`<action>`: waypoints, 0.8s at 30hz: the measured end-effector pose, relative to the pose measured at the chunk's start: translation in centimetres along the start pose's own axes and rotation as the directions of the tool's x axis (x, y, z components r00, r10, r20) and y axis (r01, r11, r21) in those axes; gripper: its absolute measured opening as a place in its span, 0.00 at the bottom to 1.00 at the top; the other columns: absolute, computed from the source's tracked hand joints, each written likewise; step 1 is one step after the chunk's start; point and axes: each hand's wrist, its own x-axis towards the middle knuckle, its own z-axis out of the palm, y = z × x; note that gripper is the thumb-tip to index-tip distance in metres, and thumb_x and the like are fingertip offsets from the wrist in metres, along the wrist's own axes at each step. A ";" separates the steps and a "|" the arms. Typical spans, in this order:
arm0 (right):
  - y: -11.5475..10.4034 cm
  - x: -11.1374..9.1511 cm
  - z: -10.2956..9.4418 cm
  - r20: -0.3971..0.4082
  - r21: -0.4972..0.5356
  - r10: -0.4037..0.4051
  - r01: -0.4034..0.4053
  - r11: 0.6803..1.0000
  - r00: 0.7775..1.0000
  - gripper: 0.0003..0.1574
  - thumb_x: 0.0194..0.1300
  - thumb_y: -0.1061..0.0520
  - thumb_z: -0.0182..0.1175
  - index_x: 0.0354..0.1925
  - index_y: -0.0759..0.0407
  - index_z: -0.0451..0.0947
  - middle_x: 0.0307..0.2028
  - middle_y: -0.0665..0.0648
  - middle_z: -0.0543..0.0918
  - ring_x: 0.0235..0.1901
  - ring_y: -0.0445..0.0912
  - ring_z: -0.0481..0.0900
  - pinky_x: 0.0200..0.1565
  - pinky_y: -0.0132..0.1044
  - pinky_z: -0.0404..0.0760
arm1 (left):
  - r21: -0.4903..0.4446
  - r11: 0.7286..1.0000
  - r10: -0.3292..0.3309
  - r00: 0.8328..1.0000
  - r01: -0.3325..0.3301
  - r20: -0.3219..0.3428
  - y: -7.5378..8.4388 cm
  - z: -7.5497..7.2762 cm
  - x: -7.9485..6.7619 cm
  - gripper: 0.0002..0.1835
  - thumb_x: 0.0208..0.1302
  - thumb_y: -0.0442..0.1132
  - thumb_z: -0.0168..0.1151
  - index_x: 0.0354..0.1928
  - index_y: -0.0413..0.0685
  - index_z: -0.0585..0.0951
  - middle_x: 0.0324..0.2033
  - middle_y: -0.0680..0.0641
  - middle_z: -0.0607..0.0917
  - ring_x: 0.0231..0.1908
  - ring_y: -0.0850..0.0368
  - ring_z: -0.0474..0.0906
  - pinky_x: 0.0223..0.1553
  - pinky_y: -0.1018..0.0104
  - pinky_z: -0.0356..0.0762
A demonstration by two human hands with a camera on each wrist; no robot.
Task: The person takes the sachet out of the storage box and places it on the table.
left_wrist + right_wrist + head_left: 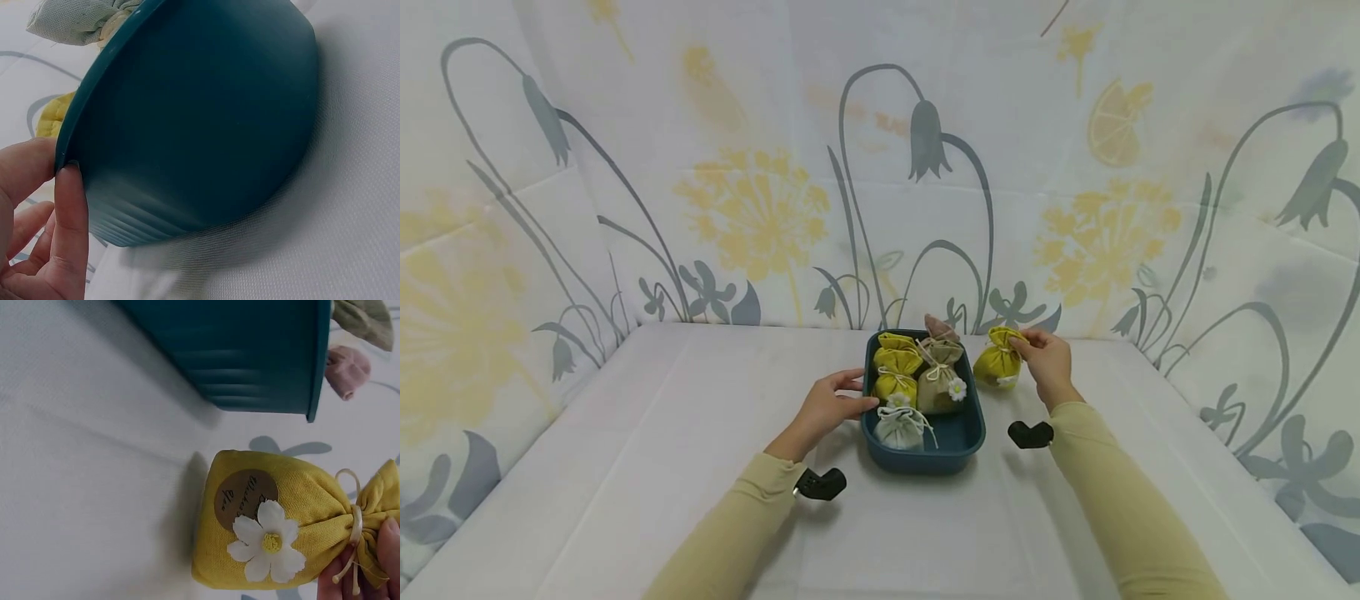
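A teal plastic bin (925,462) stands on the table, and my left hand (831,408) pinches its left rim between thumb and finger. To the right of the bin, my right hand (1048,362) grips the gathered neck of a yellow drawstring sachet (997,367). A white flower and a round brown label show on that sachet (269,519) in the right wrist view. Inside the bin lie yellow sachets (896,385), an olive-beige sachet (936,390) with a white flower, and a pale grey-white sachet (899,431) at the front left. A pinkish sachet (942,327) pokes up at the back.
White cloth covers the table (895,533). Behind it hangs a flower-printed curtain (760,250), close to the bin's far end. Black wrist-worn cameras (822,484) sit below both hands.
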 end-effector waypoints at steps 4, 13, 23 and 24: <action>0.5 0.0 0.1 0.007 -0.012 0.008 -0.008 1.000 1.000 0.20 0.63 0.60 0.60 0.50 0.73 0.74 0.37 0.52 0.80 0.31 0.33 0.74 0.38 0.21 0.73 | -0.003 1.000 0.000 1.000 0.000 0.009 0.1 0.0 0.0 0.33 0.53 0.38 0.70 0.62 0.46 0.71 0.50 0.42 0.76 0.37 0.55 0.80 0.37 0.62 0.81; 0.8 0.0 -0.1 0.049 -0.068 -0.026 0.030 0.997 0.998 0.25 0.63 0.57 0.61 0.54 0.72 0.73 0.41 0.56 0.80 0.30 0.29 0.75 0.41 0.24 0.76 | -0.011 1.000 -0.004 1.000 0.005 0.015 0.4 -0.1 -0.2 0.33 0.54 0.36 0.70 0.63 0.42 0.70 0.51 0.39 0.76 0.37 0.55 0.80 0.36 0.61 0.81; 0.6 -0.7 -0.8 0.054 -0.042 -0.029 0.031 0.999 0.998 0.26 0.62 0.58 0.62 0.55 0.71 0.73 0.40 0.53 0.82 0.30 0.30 0.78 0.42 0.25 0.77 | -0.003 1.000 -0.014 1.000 0.014 0.008 0.5 -0.1 -0.3 0.33 0.54 0.38 0.70 0.63 0.46 0.71 0.50 0.42 0.76 0.37 0.56 0.80 0.38 0.62 0.81; 0.6 -0.9 -0.8 0.054 -0.038 -0.031 0.033 0.999 0.998 0.26 0.62 0.57 0.62 0.54 0.71 0.73 0.39 0.53 0.82 0.30 0.30 0.78 0.42 0.25 0.77 | -0.003 1.000 -0.015 1.000 0.015 0.004 0.0 0.0 0.1 0.33 0.53 0.39 0.71 0.62 0.47 0.72 0.50 0.43 0.76 0.37 0.56 0.80 0.37 0.62 0.81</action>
